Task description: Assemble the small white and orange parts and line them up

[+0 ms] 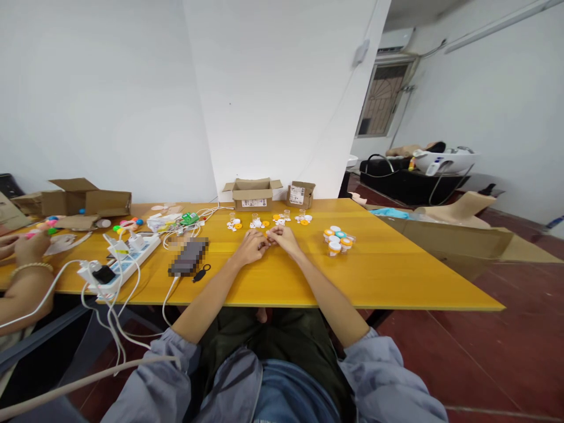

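Note:
Over the middle of the yellow table (282, 288), my left hand (252, 247) and my right hand (283, 238) meet with fingers drawn together. Between their fingertips is something too small to make out, with a hint of orange. Just beyond lie several little groups of white and orange parts (237, 224), with small clear cups (255, 217) among them. To the right of my right hand stands a cluster of small clear jars with white, orange and teal lids (334, 249).
An open cardboard box (252, 197) and a smaller box (301, 195) stand against the wall. Left are a power strip (127, 265) with tangled cables, a phone-like device (188, 257), and a co-worker's hands (33, 247) near colourful balls (127, 225). A large carton (445, 241) is right.

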Demonstrator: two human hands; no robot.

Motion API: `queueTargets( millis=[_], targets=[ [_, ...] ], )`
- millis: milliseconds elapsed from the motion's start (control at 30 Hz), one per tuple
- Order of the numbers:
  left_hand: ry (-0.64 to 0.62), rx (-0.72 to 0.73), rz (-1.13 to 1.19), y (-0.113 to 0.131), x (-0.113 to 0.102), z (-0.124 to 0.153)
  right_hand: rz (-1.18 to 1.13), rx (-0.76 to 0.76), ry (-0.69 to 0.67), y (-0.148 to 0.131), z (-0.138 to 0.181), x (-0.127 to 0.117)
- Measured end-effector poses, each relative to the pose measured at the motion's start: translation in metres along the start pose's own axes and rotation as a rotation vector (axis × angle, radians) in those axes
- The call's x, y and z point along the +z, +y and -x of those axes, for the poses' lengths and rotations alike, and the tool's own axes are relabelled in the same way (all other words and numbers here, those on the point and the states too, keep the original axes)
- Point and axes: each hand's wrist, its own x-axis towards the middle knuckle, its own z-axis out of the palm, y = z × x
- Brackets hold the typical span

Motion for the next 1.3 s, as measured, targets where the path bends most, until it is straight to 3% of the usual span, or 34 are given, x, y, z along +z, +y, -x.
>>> queueTargets(
  millis=[367,633,1000,1300],
  targets=[
    [0.007,-0.059,-0.070,0.001,-0.006,0.001,0.216,-0.125,-0.030,0.011,-0.008,-0.001],
    [0.070,-0.039,-0.104,-0.012,0.002,0.003,0.386,-0.199,-0.075,0.015,-0.005,0.000],
    [0.132,-0.049,-0.119,-0.015,0.003,0.004,0.638,-0.308,-0.071,0.003,0.003,0.001],
    [0.305,-0.134,-0.064,-0.022,0.003,0.001,0.694,-0.284,-0.178,-0.002,0.010,0.004]
  ],
)
